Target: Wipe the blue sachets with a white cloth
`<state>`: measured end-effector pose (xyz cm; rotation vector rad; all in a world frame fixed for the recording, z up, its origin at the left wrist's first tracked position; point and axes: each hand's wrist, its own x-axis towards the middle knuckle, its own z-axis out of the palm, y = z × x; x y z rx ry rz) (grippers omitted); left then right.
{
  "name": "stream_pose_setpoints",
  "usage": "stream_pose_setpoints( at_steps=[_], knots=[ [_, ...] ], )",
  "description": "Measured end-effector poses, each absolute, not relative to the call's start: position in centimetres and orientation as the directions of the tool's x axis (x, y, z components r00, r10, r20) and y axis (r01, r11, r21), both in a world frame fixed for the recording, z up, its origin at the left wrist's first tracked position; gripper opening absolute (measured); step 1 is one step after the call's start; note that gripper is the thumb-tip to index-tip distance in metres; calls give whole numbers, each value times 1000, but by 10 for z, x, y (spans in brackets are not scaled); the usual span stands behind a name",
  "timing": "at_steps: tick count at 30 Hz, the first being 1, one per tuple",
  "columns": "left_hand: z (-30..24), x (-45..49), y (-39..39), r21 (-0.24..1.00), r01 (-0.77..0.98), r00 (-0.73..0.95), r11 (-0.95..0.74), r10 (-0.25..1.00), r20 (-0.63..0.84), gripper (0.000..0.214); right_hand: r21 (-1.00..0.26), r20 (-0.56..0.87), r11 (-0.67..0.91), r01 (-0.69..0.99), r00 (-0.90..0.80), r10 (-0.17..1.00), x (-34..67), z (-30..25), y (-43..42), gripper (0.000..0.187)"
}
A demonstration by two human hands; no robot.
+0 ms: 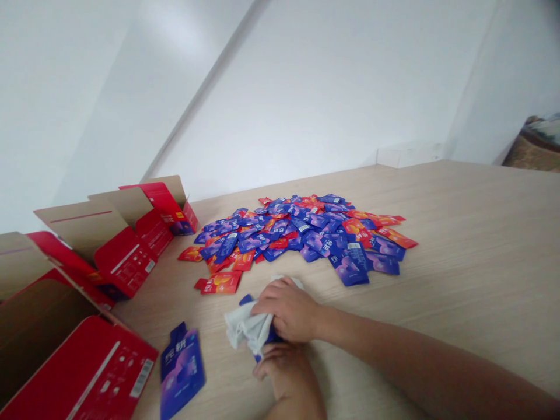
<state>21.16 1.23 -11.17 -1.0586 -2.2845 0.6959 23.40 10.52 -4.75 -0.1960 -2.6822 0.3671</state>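
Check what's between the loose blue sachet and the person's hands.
In the head view: a bunched white cloth poking out from the hands, then bare wood-look tabletop up to the loose blue sachet.

White walls [315, 99] above pale wood table [472, 233]

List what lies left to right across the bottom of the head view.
Red carton → blue sachet → white cloth → right hand
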Motion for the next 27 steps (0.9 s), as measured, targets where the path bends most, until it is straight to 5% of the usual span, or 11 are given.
stream_pose_setpoints(
  at_steps=[3, 6, 10, 14, 18, 22, 27],
  knots=[
    [-112, 213, 13, -620, 505, -600, 601, 761, 249, 38, -241, 276, 969, 58, -953, 126, 228, -56, 103, 31],
    [-116, 211, 10, -660, 515, -527, 546, 810, 259, 43, -222, 240, 961, 167, -946, 219, 227, -61, 114, 31],
    [-124, 205, 7, -703, 520, -451, 486, 855, 258, 46, -198, 274, 929, 314, -892, 360, 233, -62, 133, 29],
    [-127, 202, 7, -706, 535, -437, 465, 867, 240, 45, -307, 393, 882, 357, -797, 459, 240, -55, 136, 34],
    [-118, 206, 9, -669, 548, -458, 503, 849, 263, 45, -325, 463, 927, 186, -824, 327, 239, -50, 120, 34],
    [-104, 212, 11, -586, 551, -582, 594, 777, 241, 41, -243, 348, 970, 12, -932, 98, 231, -57, 106, 28],
    [-100, 215, 9, -671, 509, -545, 539, 805, 234, 45, -207, 252, 957, 202, -934, 252, 229, -62, 117, 29]
  ],
)
